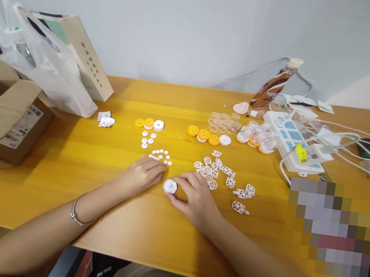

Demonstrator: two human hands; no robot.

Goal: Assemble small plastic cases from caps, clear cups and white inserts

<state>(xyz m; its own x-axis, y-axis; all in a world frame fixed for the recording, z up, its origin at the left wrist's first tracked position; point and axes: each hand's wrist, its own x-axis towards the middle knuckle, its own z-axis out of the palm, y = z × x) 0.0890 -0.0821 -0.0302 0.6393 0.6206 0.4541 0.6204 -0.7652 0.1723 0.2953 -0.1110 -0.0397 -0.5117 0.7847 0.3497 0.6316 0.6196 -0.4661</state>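
Note:
Between the thumb and fingers of my right hand is a white round plastic piece with a small raised centre, held just over the table. My left hand rests to its left, fingers curled together; whatever may be in them is hidden. Just beyond it lie several small white discs, and farther back a few white knobbed pieces. Beyond my right hand spreads a loose pile of white openwork plastic parts. Orange and white round caps stand in two groups, left and right.
Clear round covers and a heap of clear-topped pieces sit at the back right, near a power strip with cables and a drink bottle. Crumpled foil, a plastic bag and a cardboard box are left.

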